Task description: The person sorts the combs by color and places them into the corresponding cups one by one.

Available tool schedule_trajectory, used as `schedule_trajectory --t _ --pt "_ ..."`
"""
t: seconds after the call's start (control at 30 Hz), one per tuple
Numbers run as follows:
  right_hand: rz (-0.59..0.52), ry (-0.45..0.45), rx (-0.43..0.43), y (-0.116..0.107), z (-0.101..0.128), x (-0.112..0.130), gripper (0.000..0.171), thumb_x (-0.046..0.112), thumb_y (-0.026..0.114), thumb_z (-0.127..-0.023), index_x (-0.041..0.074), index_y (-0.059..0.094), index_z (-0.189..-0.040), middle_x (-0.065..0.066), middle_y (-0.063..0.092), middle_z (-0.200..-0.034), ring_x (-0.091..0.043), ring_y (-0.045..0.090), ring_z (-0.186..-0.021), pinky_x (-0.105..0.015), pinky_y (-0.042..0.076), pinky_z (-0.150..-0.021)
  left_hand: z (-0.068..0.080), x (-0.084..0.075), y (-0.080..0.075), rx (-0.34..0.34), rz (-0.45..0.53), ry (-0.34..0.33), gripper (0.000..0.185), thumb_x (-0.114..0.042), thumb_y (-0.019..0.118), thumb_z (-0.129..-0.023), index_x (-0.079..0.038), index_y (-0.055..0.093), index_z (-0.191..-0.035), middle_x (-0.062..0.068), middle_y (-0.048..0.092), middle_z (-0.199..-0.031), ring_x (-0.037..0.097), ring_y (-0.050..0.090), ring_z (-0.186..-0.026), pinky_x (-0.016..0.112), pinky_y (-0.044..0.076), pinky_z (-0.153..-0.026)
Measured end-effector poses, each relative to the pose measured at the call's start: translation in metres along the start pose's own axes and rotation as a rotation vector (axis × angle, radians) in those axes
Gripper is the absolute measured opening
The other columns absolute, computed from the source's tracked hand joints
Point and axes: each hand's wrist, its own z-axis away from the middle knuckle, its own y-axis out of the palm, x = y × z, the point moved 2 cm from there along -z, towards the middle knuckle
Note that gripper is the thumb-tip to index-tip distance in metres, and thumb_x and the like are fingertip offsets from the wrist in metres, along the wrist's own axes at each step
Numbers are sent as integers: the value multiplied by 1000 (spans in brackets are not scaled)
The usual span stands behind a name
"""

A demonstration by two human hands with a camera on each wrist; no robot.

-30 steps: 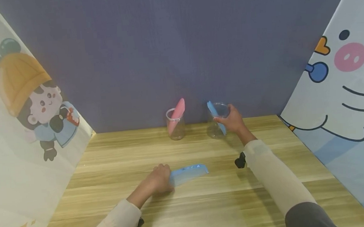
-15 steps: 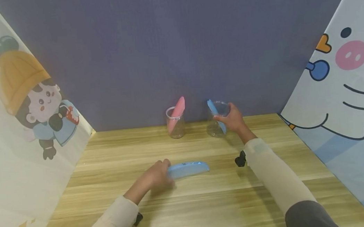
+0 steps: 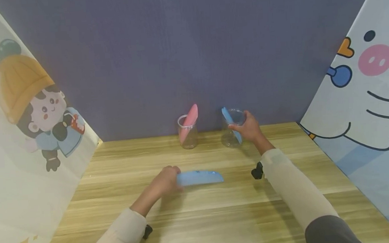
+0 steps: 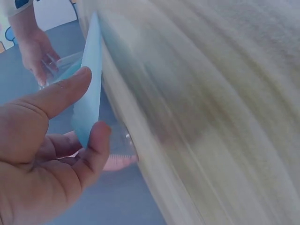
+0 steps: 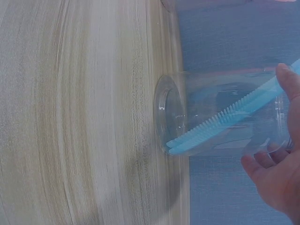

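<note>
My left hand (image 3: 166, 182) pinches one end of a light blue comb (image 3: 199, 177) just above the wooden table (image 3: 200, 217); in the left wrist view the thumb and a finger clamp the blue comb (image 4: 89, 98). At the back, my right hand (image 3: 248, 127) grips a clear cup (image 3: 231, 133) that has another blue comb (image 3: 230, 125) leaning inside it. The right wrist view shows the clear cup (image 5: 220, 112) standing on the table with the blue comb (image 5: 220, 123) slanted in it and the fingers (image 5: 274, 176) round its rim.
A second clear cup (image 3: 188, 136) with a pink comb (image 3: 189, 121) stands left of the held cup, close to the dark blue back wall. Cartoon-printed panels close off the left side (image 3: 30, 120) and the right side (image 3: 363, 100).
My left hand has raised and levelled the blue comb and shifted it slightly towards the back. The right hand stays on the clear cup.
</note>
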Motion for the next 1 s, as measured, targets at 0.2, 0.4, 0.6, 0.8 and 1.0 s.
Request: schedule_trajectory --t 0.2,0.4,0.6,0.8,1.0 --pt "8 -14 -9 -1 0 -1 114 50 77 -87 -3 9 -161 -30 22 -165 -47 27 -151 -59 31 -122 -7 0 -6 -50 17 3 58 -17 91 -73 6 68 -120 20 72 -113 32 68 -103 46 58 -94" --pt "25 -14 -14 -1 -1 0 112 48 77 -87 -4 11 -161 -31 23 -164 -48 27 -150 -60 29 -122 -13 -1 -12 -116 63 50 60 -14 93 -70 6 69 -121 22 73 -116 33 71 -105 45 58 -95" --pt "29 -6 -17 -1 -1 -1 112 48 77 -87 -4 11 -161 -31 23 -164 -49 27 -150 -60 29 -122 -20 -3 -17 -175 59 137 59 -13 93 -68 5 70 -120 21 74 -116 33 72 -105 44 59 -94" --pt "23 -5 -14 -1 -1 -1 112 48 77 -87 -4 10 -161 -31 24 -164 -48 28 -150 -60 30 -122 -27 -8 -24 -218 103 178 58 -13 92 -71 6 70 -122 22 74 -118 31 72 -102 41 61 -90" --pt "10 -4 -11 -1 -1 -1 113 49 78 -87 -2 10 -161 -30 23 -164 -48 28 -150 -60 31 -122 -33 -13 -33 -191 142 128 61 -20 90 -75 1 68 -128 18 73 -121 26 70 -100 40 60 -90"
